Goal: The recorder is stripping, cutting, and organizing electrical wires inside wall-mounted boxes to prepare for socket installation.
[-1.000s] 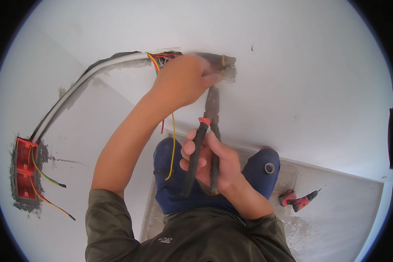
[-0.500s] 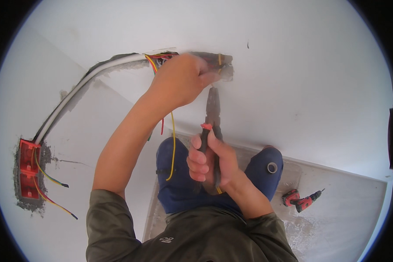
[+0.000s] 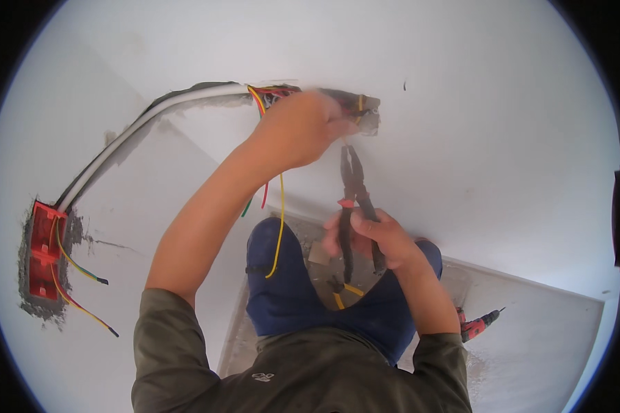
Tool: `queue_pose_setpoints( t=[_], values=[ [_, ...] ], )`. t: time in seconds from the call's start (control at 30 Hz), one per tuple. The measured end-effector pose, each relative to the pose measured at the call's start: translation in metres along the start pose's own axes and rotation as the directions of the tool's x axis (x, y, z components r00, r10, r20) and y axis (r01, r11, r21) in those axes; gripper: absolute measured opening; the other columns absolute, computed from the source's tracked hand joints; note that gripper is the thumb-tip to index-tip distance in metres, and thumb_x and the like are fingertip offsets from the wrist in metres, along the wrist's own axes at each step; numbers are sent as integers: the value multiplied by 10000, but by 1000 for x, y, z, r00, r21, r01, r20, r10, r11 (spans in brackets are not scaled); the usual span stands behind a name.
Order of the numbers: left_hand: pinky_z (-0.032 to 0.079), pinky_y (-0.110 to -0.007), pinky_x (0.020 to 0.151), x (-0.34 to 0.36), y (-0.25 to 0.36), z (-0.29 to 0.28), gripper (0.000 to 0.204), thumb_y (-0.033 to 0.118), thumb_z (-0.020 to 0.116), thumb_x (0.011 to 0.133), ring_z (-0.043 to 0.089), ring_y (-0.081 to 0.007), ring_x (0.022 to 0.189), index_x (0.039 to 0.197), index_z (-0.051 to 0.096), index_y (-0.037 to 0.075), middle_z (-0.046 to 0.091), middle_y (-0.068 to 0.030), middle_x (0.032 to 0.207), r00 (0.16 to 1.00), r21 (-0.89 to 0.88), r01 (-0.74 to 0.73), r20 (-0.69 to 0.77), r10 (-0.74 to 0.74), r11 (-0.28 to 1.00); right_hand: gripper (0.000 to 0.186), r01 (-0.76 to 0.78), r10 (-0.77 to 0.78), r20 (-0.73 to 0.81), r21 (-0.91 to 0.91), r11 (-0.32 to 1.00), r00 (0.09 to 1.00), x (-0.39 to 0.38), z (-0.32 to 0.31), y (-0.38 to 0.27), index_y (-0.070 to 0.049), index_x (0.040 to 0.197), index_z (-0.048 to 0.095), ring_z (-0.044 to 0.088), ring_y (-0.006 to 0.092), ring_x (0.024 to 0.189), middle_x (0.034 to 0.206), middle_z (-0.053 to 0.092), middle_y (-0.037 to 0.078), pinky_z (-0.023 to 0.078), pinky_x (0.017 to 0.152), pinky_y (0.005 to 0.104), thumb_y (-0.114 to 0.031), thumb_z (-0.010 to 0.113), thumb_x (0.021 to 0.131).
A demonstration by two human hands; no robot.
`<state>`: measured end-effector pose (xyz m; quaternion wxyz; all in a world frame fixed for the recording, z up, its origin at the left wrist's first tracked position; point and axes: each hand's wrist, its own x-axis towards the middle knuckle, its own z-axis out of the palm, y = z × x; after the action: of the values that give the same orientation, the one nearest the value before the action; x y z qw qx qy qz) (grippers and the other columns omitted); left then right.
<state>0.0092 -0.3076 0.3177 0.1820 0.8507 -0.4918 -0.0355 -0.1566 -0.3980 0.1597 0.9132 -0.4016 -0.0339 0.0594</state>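
My left hand (image 3: 302, 131) is closed at the wall recess (image 3: 373, 122), its fingertips pinching a thin wire (image 3: 345, 141); the hand is slightly blurred and hides part of the recess. Just below those fingertips are the jaws of the combination pliers (image 3: 353, 180), slightly apart. My right hand (image 3: 384, 237) grips the pliers by their dark handles, which are spread. Beside my left wrist, red and yellow wires (image 3: 257, 100) come out of the recess. A long yellow wire (image 3: 281, 220) and a shorter red wire (image 3: 265, 196) hang below my left forearm.
A pale conduit (image 3: 138, 127) curves along a wall groove to two red wall boxes (image 3: 45, 251) with taped wire ends. Between my knees, a tool with yellow handles (image 3: 344, 294) lies on the floor. A red and black drill (image 3: 481, 325) lies at the right, partly hidden by my arm.
The pliers' handles and jaws have spread apart, and my right hand has shifted right on them. My left hand stays at the recess. The whole view has shifted slightly.
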Motion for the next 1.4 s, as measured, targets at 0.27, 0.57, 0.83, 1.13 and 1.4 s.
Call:
queue_pose_setpoints(
  t=[0.27, 0.57, 0.83, 1.13, 1.4],
  values=[
    [460, -331, 609, -38, -6, 3, 231, 201, 557, 981, 578, -189, 605, 956, 680, 7, 598, -74, 650, 983, -17, -109, -152, 106, 994, 500, -71, 67, -34, -138, 988, 997, -6, 5, -20, -2, 1284, 592, 521, 106, 766, 1058, 705, 98, 441, 729, 255, -415, 571, 1001],
    [440, -259, 570, -52, -21, 22, 230, 159, 521, 1003, 532, -69, 605, 1083, 683, 16, 602, -13, 684, 978, -516, 11, -171, -116, 856, 517, -10, -9, -125, -157, 988, 992, -4, 18, -25, 10, 1316, 554, 605, 187, 946, 1140, 688, 131, 474, 869, 307, -402, 574, 1004],
    [409, -250, 513, -34, -21, 27, 248, 206, 538, 974, 498, -69, 553, 1065, 690, 32, 600, -7, 688, 987, -588, 51, -96, -132, 807, 488, 49, -50, -14, -32, 998, 999, -6, 25, -26, 9, 1332, 546, 639, 253, 1114, 1195, 666, 154, 495, 931, 370, -358, 567, 1012],
    [433, -313, 576, -24, -18, 34, 263, 205, 537, 969, 521, -126, 599, 1015, 685, -8, 567, -42, 652, 969, -416, 11, -221, -112, 909, 457, -13, -33, -164, -271, 963, 986, -7, 17, -27, 1, 1325, 574, 473, 65, 693, 1077, 704, 92, 421, 676, 216, -343, 542, 1027],
    [429, -310, 576, -24, -14, 31, 288, 257, 594, 970, 511, -122, 600, 960, 685, -17, 559, -36, 643, 966, -395, 22, -230, -122, 918, 403, 39, -46, -148, -51, 998, 988, 0, 15, -15, -13, 1253, 516, 577, 207, 770, 1013, 657, 158, 474, 700, 349, -319, 586, 1001]
  ],
)
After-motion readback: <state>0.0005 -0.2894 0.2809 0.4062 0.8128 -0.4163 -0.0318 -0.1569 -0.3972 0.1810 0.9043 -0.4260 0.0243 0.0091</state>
